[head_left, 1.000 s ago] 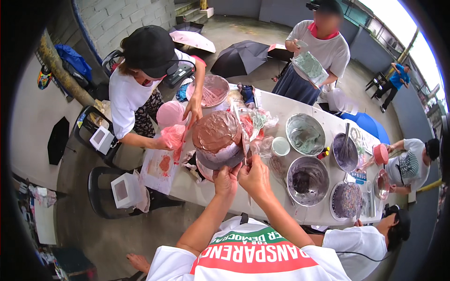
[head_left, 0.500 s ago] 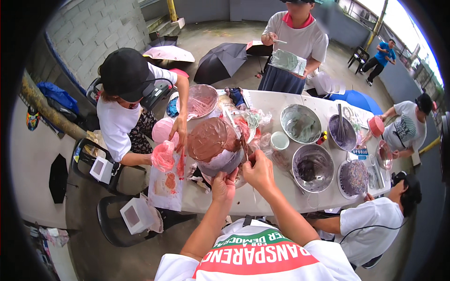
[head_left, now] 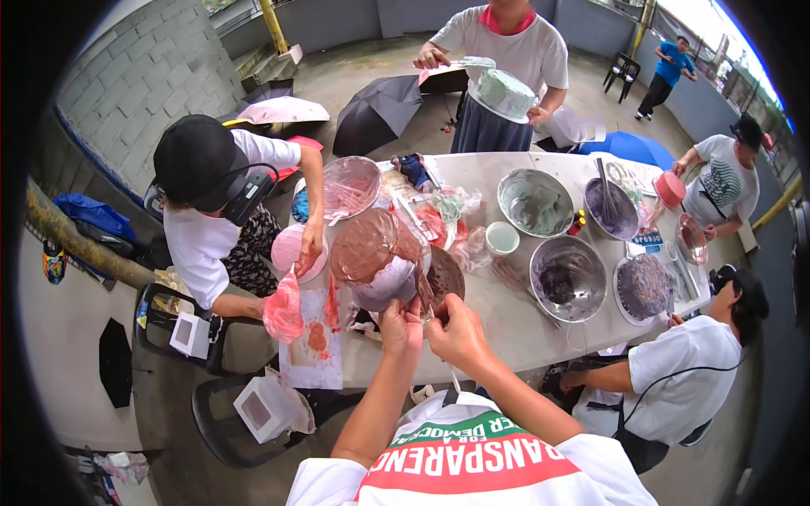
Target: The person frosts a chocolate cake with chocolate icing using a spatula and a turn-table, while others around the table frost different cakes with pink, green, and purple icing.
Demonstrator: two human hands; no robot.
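Observation:
A round cake (head_left: 371, 244) with brown frosting over its top sits tilted in front of me; part of its pale side shows. Below its near edge my left hand (head_left: 400, 327) is closed and holds it up; the fingers are partly hidden. My right hand (head_left: 458, 336) is closed round a spatula (head_left: 423, 282), whose brown-smeared blade stands at the cake's right side. The two hands are close together. Just behind the blade is a bowl (head_left: 447, 274) with brown residue inside, partly hidden by the cake.
At left, a person squeezes a pink piping bag (head_left: 284, 310) by a pink cake (head_left: 297, 251). Across the table (head_left: 498, 337), another holds a pale green cake (head_left: 504, 93). Mixing bowls (head_left: 568, 278) and a whisk (head_left: 515, 278) lie right; a purple cake (head_left: 643, 285) stands beyond.
My right hand has moved down and left, closer to my left hand, taking the spatula along. The cake has shifted slightly left. The person across has levelled the green cake.

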